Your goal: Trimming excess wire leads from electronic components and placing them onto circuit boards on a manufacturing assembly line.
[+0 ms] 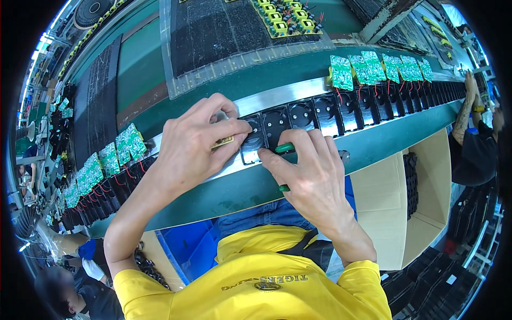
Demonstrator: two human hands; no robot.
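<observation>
My left hand is closed, thumb and index finger nearly together, around what looks like a small circuit board. Only a tan edge of it shows between the fingers. Its fingertips are at the left side of an open black plastic case in a row. My right hand is curled round a green-handled hand tool, whose working end I cannot make out. The right thumb and index finger are at the lower edge of the neighbouring black case.
The black cases stand along a metal rail on a green bench. Green circuit boards with red wires stand in cases on both sides. Beyond lies a panel of yellow-topped boards. A cardboard box is below right; other people work at both sides.
</observation>
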